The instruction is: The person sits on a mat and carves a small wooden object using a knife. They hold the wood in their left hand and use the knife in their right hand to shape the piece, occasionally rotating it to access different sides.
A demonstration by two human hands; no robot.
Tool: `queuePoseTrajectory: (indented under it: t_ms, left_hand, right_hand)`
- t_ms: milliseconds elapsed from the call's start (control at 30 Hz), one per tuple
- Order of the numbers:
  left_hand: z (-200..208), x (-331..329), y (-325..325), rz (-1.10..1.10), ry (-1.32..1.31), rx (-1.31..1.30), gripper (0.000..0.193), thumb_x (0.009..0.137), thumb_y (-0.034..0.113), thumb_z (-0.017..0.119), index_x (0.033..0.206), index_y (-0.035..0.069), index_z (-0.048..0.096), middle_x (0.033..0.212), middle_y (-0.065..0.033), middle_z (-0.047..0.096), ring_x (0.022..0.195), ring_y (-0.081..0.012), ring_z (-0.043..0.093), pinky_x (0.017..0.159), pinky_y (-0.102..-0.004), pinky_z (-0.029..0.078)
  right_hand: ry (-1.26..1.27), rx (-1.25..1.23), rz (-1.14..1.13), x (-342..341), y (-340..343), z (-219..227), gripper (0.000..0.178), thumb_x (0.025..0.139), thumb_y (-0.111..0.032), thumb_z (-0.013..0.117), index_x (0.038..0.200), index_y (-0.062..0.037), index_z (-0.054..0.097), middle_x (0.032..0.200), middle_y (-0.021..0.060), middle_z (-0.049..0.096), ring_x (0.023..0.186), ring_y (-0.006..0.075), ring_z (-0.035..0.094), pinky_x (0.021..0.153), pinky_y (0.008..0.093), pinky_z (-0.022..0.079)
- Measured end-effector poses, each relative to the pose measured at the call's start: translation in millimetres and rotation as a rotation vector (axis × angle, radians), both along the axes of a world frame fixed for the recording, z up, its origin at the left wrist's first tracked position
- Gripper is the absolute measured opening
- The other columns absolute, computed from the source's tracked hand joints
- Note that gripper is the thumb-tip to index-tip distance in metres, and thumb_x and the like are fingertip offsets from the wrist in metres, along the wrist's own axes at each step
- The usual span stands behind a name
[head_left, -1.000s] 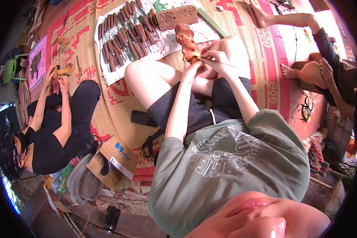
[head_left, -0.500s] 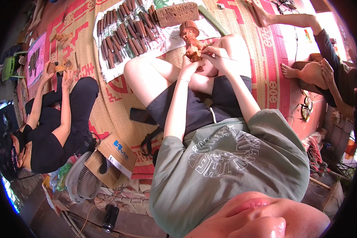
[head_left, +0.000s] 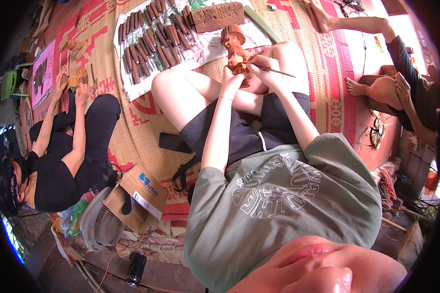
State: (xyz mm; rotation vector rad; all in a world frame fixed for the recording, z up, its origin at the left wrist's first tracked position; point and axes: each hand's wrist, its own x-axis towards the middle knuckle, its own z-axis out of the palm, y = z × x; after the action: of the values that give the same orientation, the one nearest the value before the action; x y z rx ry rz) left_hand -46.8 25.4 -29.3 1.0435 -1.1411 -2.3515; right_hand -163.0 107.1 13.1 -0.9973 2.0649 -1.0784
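A reddish-brown carved wooden figure (head_left: 235, 52) with a round base lies between my bent knees, its base end away from me. My left hand (head_left: 231, 82) is closed around its near end. My right hand (head_left: 263, 69) grips a slim, dark tool (head_left: 282, 73) that tapers to a point on the right, perhaps a small file. The tool's other end is hidden by my fingers against the carving. Beyond my left knee, several wooden-handled carving tools (head_left: 154, 41) lie in rows on a white cloth (head_left: 200, 59).
A carved wooden block (head_left: 217, 17) and a green bar (head_left: 263, 24) lie past the figure. By my left hip are a phone (head_left: 175, 142), a cardboard box (head_left: 141, 193) and a fan (head_left: 105, 222). One person sits left, holding a wooden carving (head_left: 77, 80); another sits right.
My right hand has shifted slightly and turned the tool, so its pointed end now shows broader and tilts lower right. At left, the other person's hands and carving have moved a little.
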Motion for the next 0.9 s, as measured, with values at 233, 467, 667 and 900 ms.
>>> queuePoseTrajectory:
  t_ms: [233, 467, 667, 900]
  left_hand:
    - [1.8, -3.8, 1.0, 0.017, 0.034, -0.022, 0.025, 0.067, -0.001, 0.064, 0.09, -0.002, 0.057, 0.07, -0.0072, 0.061, 0.047, -0.0127, 0.058, 0.04, -0.0247, 0.051]
    - [1.6, -5.8, 4.2, 0.057, 0.109, -0.051, 0.033, 0.071, 0.0, 0.063, 0.101, -0.002, 0.052, 0.083, -0.0082, 0.06, 0.065, -0.014, 0.062, 0.05, -0.024, 0.054]
    - [-22.6, -7.8, 10.8, 0.156, 0.023, -0.194, 0.054, 0.072, 0.007, 0.068, 0.117, -0.002, 0.037, 0.097, -0.0142, 0.057, 0.075, -0.0166, 0.062, 0.054, -0.0249, 0.055]
    - [-22.9, -6.5, 11.4, 0.159, -0.031, -0.309, 0.051, 0.075, 0.011, 0.068, 0.114, -0.002, 0.037, 0.084, -0.0121, 0.057, 0.056, -0.013, 0.058, 0.042, -0.0228, 0.048]
  right_hand:
    - [0.068, -0.094, -0.004, 10.6, -1.9, 4.3, 0.018, 0.079, -0.015, 0.061, 0.09, -0.0009, 0.063, 0.08, 0.0109, 0.065, 0.076, 0.0177, 0.063, 0.071, 0.0273, 0.05]
    - [0.207, -0.231, 0.089, 14.1, -5.6, -4.6, 0.021, 0.077, -0.011, 0.06, 0.092, 0.0017, 0.063, 0.088, 0.0148, 0.064, 0.087, 0.0232, 0.062, 0.08, 0.0293, 0.048]
    - [0.239, -0.279, 0.05, 10.9, -10.4, -4.8, 0.019, 0.075, -0.01, 0.061, 0.09, 0.0025, 0.062, 0.089, 0.0145, 0.064, 0.087, 0.0233, 0.062, 0.08, 0.0297, 0.047]
    - [0.209, -0.278, 0.05, 9.9, -12.6, -13.3, 0.019, 0.076, -0.011, 0.061, 0.089, 0.0026, 0.062, 0.085, 0.0139, 0.063, 0.083, 0.023, 0.062, 0.076, 0.0291, 0.047]
